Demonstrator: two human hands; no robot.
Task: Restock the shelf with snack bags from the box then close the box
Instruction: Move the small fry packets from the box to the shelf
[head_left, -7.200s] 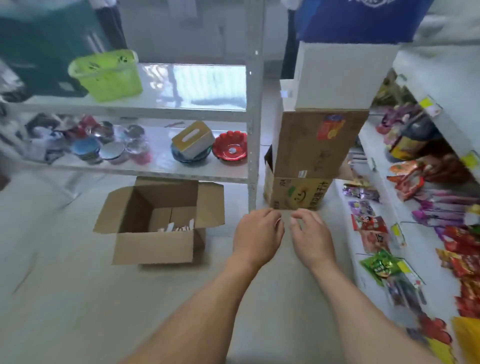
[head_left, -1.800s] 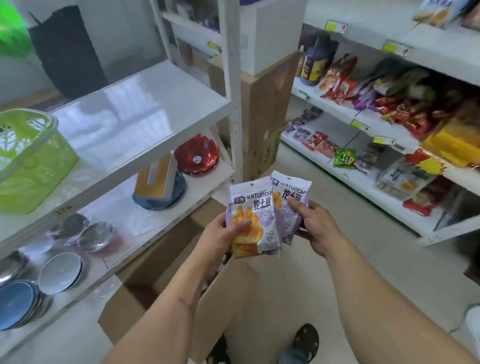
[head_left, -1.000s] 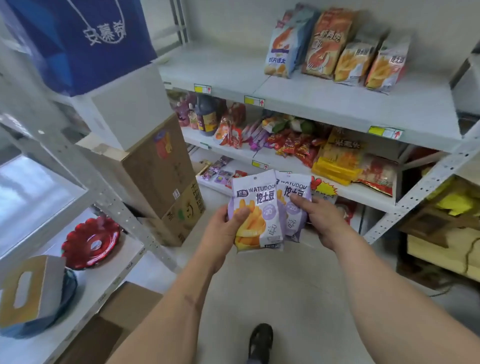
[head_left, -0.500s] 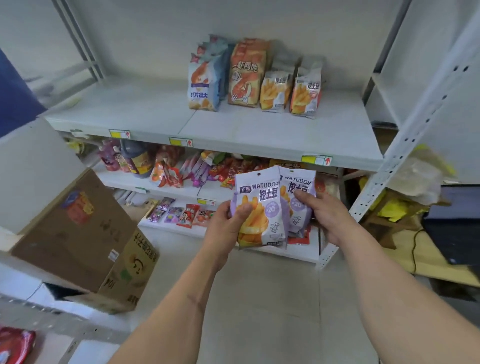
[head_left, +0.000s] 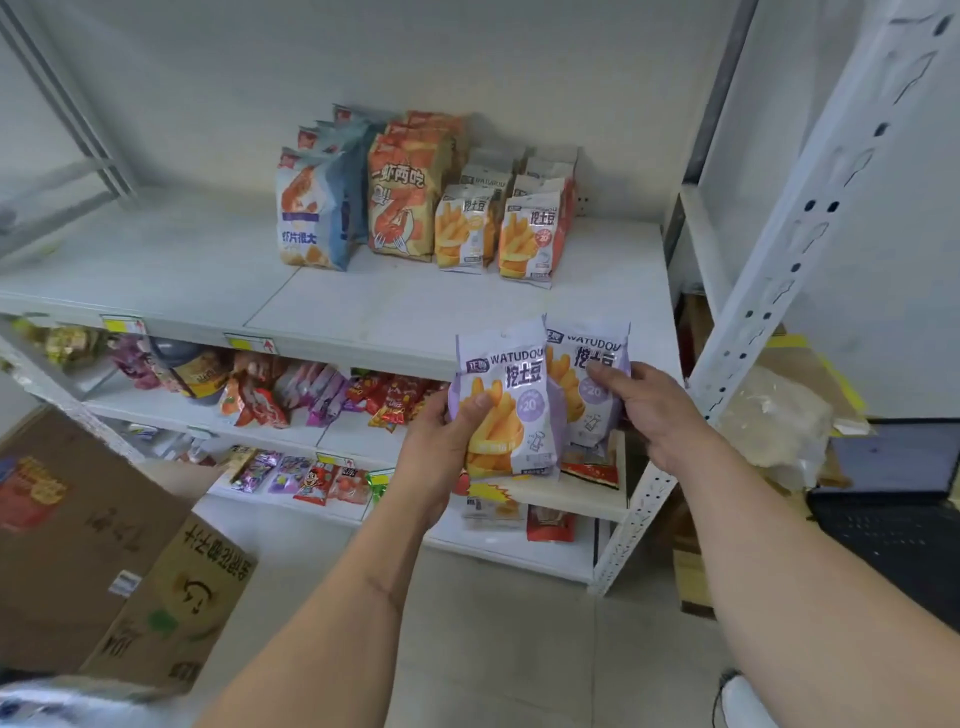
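My left hand (head_left: 441, 441) grips a purple snack bag (head_left: 511, 410) printed with fries, thumb across its front. My right hand (head_left: 649, 410) grips a second purple snack bag (head_left: 589, 384) that sits partly behind the first. Both bags hang in front of the edge of the white top shelf (head_left: 415, 306). At the back of that shelf stand rows of snack bags: blue ones (head_left: 311, 208), orange ones (head_left: 402, 192) and fries bags (head_left: 498, 228). The box the bags came from is out of view.
Lower shelves (head_left: 332, 431) hold many small colourful packets. Stacked cardboard boxes (head_left: 104, 561) stand at the lower left. A white perforated upright (head_left: 779, 249) rises on the right, with a laptop (head_left: 893, 488) and a plastic bag (head_left: 774, 431) behind it.
My view has swung from the open box on the floor to the snack shelf. Both hands have carried the two purple bags up and right, closer to the top shelf.
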